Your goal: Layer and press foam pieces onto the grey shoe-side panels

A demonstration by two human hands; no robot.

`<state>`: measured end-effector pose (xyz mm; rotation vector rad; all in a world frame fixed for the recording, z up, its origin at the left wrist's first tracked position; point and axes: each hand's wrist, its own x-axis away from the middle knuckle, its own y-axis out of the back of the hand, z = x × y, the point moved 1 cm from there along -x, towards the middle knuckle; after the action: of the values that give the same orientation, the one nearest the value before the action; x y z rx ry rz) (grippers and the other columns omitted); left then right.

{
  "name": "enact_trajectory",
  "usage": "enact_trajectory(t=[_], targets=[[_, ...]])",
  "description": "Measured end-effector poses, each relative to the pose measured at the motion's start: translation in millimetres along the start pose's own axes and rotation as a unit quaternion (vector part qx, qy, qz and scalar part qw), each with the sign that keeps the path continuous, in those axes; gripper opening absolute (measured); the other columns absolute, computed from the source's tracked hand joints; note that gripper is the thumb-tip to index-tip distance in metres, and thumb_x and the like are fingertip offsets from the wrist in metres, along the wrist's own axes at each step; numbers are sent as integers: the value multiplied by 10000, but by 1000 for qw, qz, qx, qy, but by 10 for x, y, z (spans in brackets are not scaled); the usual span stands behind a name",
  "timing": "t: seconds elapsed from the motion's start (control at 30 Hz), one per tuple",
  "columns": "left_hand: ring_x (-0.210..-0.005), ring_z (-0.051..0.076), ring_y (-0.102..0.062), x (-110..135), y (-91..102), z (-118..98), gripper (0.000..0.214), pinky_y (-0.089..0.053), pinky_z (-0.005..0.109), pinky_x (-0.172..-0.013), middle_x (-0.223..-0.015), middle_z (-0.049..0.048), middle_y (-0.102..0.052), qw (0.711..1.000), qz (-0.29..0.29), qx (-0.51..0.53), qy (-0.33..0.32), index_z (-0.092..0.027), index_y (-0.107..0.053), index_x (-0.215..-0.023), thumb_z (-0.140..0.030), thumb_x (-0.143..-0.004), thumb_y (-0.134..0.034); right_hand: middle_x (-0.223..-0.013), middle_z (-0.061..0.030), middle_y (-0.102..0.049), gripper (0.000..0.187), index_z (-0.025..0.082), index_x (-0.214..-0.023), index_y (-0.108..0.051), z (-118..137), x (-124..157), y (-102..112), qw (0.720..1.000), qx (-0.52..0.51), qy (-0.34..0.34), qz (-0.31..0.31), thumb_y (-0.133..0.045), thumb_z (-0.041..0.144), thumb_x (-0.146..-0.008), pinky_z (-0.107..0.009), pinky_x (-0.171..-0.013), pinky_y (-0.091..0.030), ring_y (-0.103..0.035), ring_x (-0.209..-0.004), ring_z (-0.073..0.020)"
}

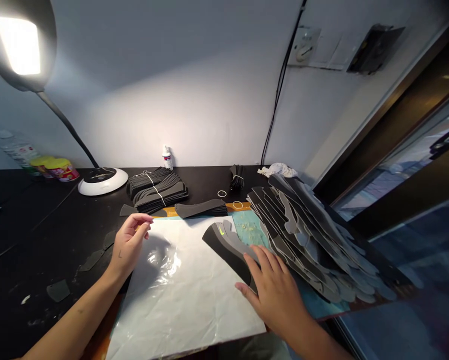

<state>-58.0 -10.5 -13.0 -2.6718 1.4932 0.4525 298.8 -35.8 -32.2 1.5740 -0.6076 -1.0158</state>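
My right hand (273,282) lies with fingers spread over a curved black and grey shoe-upper piece (228,245), touching its near end. A small yellow-green logo marks the far end of this piece. My left hand (131,242) hovers near the upper left corner of a white plastic-covered board (186,300). Its fingers are curled in toward the thumb, and whatever may be between them is too small to make out. Beyond the board, a short stack of dark curved pieces (201,207) lies flat. To the right spreads a large fanned pile of grey and black pieces (307,240).
A tied bundle of dark pieces (158,190) sits behind the board, near a white bottle (167,157). A smaller bundle (237,177) and white rings (221,193) lie farther right. The lit lamp (102,182) stands at left; dark scraps (59,290) lie on the black table.
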Motion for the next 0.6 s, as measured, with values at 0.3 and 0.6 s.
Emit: enact_trajectory(t=[0.3,0.6], targets=[[-710,139,-501,-24,17,-56,255,-423,221,-597,-809,9,-602,998,-29,40,46,-173,-669,-768,-375,-645,-764,-1710,-149,-257,545,324,-1588,-435,65,-611,-12,977,-128,68,155,-496,444,-1060,-621,-1254,-241,-226,-1579,-392],[-741,140,-505,-45,-51,-156,245,-422,160,-532,-829,11,-617,981,-51,117,145,-208,-689,-616,-322,-437,-812,-1741,-133,-142,572,264,-1627,-364,-6,-584,-25,963,-177,-59,195,-447,368,-1071,-591,-1288,-147,-84,-1608,-366]])
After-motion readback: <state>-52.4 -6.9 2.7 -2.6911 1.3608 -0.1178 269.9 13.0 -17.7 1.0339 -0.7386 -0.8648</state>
